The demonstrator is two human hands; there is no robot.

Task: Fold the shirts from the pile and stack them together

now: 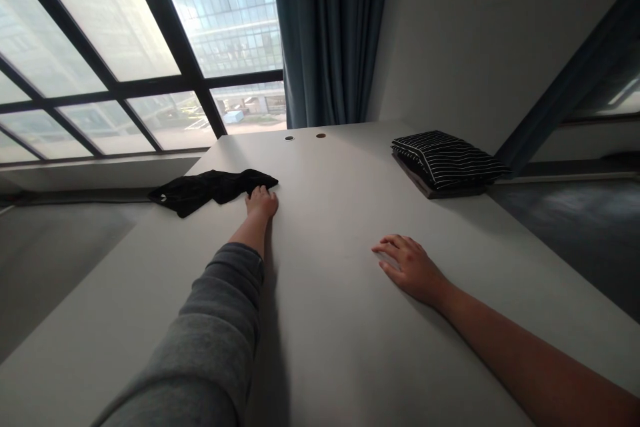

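Note:
My left hand (261,203) reaches far out over the pale table (330,320), its fingers curled onto the near end of a crumpled black cloth (210,189) that hangs partly over the table's left edge. Whether the fingers pinch the cloth or only press on it is unclear. My right hand (407,265) lies flat on the table to the right, fingers spread and stretched, holding nothing. A grey sleeve covers my left forearm; my right forearm is bare.
A folded stack of black striped fabric (445,161) sits at the table's far right edge. Two small round holes (305,137) mark the table's far end. Large windows stand at the left, a dark blue curtain (330,33) behind, a wall at the right.

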